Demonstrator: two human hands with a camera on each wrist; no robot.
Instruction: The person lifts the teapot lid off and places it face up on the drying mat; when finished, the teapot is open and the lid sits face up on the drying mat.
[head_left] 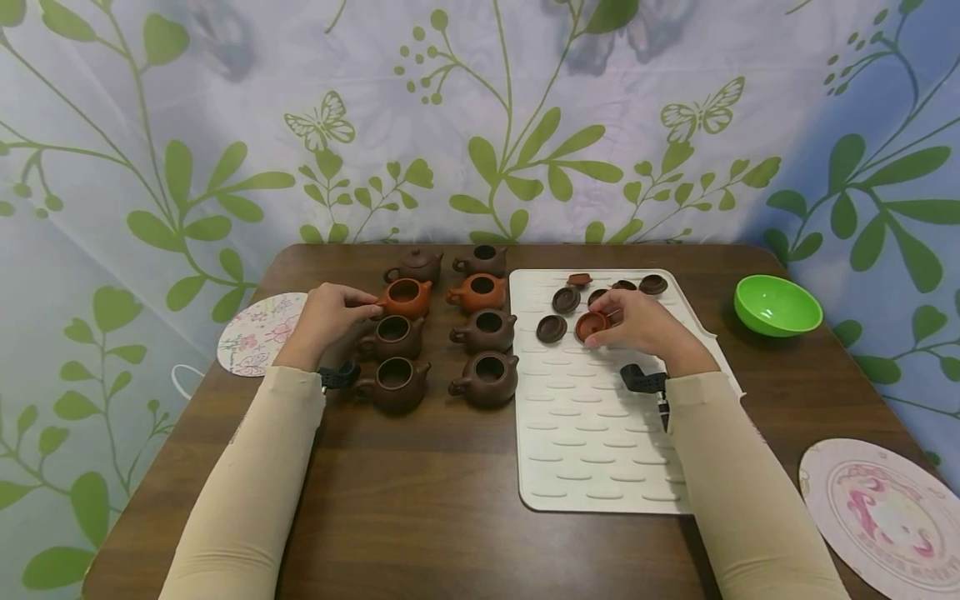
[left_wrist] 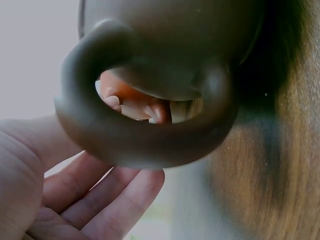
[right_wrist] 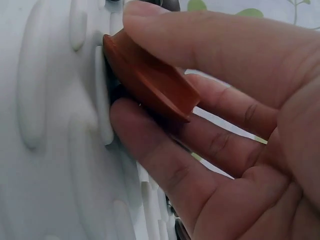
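Observation:
My left hand [head_left: 330, 317] pinches the handle of an orange-brown clay teapot [head_left: 406, 293] in the left column; this teapot has no lid on. A dark teapot's handle [left_wrist: 150, 145] fills the left wrist view and partly covers the fingers. With thumb and fingers, my right hand [head_left: 647, 325] grips an orange teapot lid [right_wrist: 150, 82], tilted at the white ridged mat [right_wrist: 50, 180]. Dark lids [head_left: 552, 328] and another orange lid [head_left: 580, 280] lie around it on the mat. A second orange teapot [head_left: 480, 292] stands open-topped in the right column.
Several dark teapots [head_left: 487, 380] stand in two columns left of the mat; the back left one [head_left: 419, 265] wears its lid. A green bowl [head_left: 778, 307] is at the right. Round patterned mats lie at the left [head_left: 258, 337] and front right [head_left: 885, 508] table edges.

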